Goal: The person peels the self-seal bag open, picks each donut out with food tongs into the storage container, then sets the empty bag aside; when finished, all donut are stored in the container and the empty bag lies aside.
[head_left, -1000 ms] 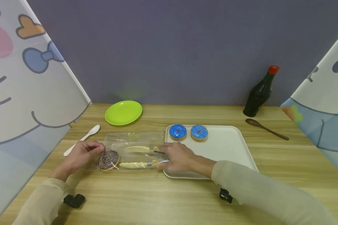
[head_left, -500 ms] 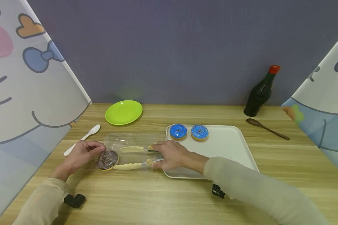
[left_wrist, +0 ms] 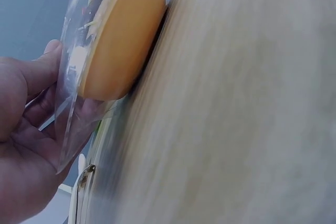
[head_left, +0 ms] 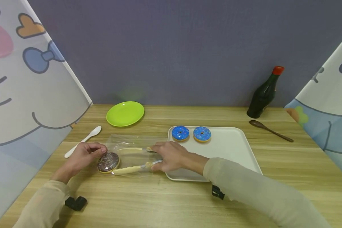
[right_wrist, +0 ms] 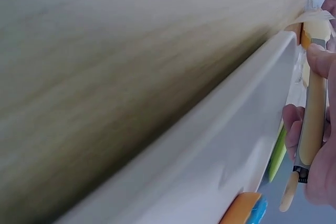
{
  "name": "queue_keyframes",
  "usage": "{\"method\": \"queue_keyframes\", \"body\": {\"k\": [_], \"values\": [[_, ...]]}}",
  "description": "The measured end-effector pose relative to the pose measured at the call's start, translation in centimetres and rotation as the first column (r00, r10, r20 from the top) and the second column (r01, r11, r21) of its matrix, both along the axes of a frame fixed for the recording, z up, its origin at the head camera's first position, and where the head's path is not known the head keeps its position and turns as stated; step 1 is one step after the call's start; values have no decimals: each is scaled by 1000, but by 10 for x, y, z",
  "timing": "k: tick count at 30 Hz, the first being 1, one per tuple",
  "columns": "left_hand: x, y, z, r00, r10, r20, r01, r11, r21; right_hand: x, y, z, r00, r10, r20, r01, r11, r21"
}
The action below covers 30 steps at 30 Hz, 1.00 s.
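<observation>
A chocolate-topped donut (head_left: 108, 162) with sprinkles lies inside a clear plastic bag (head_left: 139, 139) on the table. At the bag's left end, beside the donut, my left hand (head_left: 81, 158) pinches the film between thumb and fingers. The left wrist view shows the donut's tan side (left_wrist: 123, 40) through the plastic. My right hand (head_left: 171, 155) grips cream-and-metal tongs (head_left: 128, 170) near the tray's left edge. Their two arms are spread and reach into the bag, the nearer tip at the donut's lower right edge. In the right wrist view the tongs' handle (right_wrist: 313, 119) lies within my fingers.
The white tray (head_left: 225, 148) holds a blue donut (head_left: 180, 133) and another blue donut (head_left: 202, 134) at its back left. Around it are a green plate (head_left: 125, 114), a white spoon (head_left: 85, 139), a dark wooden spoon (head_left: 270, 130) and a dark red-capped bottle (head_left: 262, 96).
My right hand has moved left, pushing the tongs deeper into the bag, and their arms have spread wider around the donut's right side. My left hand has stayed in place.
</observation>
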<state>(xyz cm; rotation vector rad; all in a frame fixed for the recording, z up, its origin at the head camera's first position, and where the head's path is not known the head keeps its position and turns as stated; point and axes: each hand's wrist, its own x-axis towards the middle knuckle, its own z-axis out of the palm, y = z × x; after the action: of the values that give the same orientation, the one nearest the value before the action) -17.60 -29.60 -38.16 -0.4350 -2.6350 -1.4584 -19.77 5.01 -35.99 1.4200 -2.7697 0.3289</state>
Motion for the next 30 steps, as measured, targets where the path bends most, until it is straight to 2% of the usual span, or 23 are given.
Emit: {"method": "queue_keyframes", "body": {"k": [7,17,23,30], "values": [[1,1,-1,1000,-12,-17,12,1000,8,3,-6,0,999,-33,10,33,999,27],[1,1,-1,1000,-9,-22,9,1000,1,4,-8,-2,999,-40,-12,41,998,47],[2,1,-1,999,-28,-39,29,1000,9,6,-7,-3,999,-34,-41,36,999,41],[2,0,-1,999,-9,-42,9,1000,-4,8,-5,-3,998,-38,-55,39,999,20]]}}
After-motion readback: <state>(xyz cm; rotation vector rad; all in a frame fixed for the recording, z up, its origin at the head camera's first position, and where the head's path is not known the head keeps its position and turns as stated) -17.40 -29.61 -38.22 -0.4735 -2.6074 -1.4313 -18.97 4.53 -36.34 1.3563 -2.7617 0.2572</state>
